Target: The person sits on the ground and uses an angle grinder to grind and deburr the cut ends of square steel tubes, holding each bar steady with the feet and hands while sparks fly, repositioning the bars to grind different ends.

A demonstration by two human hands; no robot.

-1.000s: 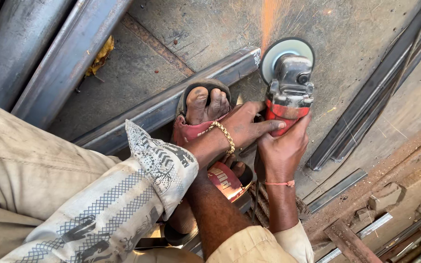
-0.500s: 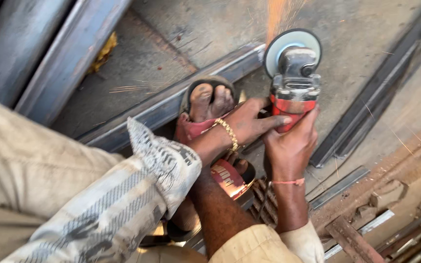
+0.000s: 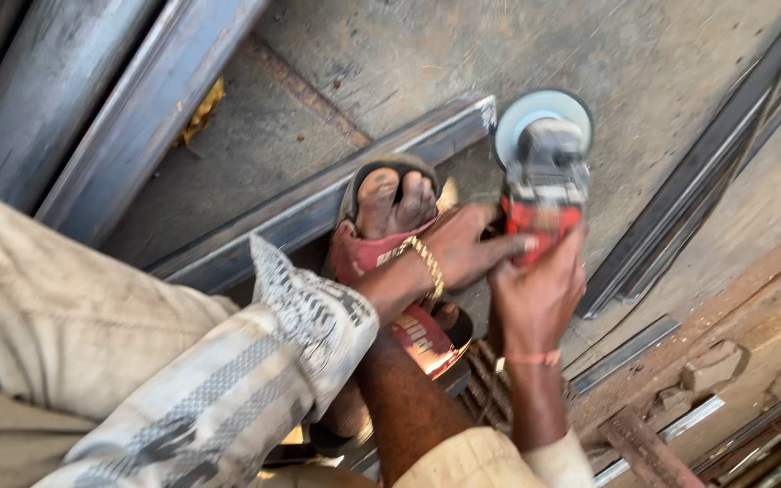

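Rough concrete floor (image 3: 409, 54) fills the background, with long steel bars (image 3: 74, 108) lying at the upper left and more thin metal strips (image 3: 707, 190) running along the right side. One steel channel (image 3: 336, 194) crosses the middle on a slant, and a foot in a red sandal (image 3: 381, 226) presses down on it. Just past the channel's cut end sits the angle grinder (image 3: 544, 167), with a red and grey body and a round disc guard at its far end, close beside the tip of the steel. It lies directly ahead of both hands, between them and the floor beyond. Right hand (image 3: 535, 294), wearing a thin orange thread at the wrist, is wrapped around the rear of the red body from below, fingers closed on it. Left hand (image 3: 467, 253), with a gold chain bracelet (image 3: 422, 262) at the wrist, reaches across from the left, its fingers laid against the near side of the same red body; whether they fully close around it is hard to tell through the blur. A patterned sleeve (image 3: 255, 361) covers the left forearm at the lower left.
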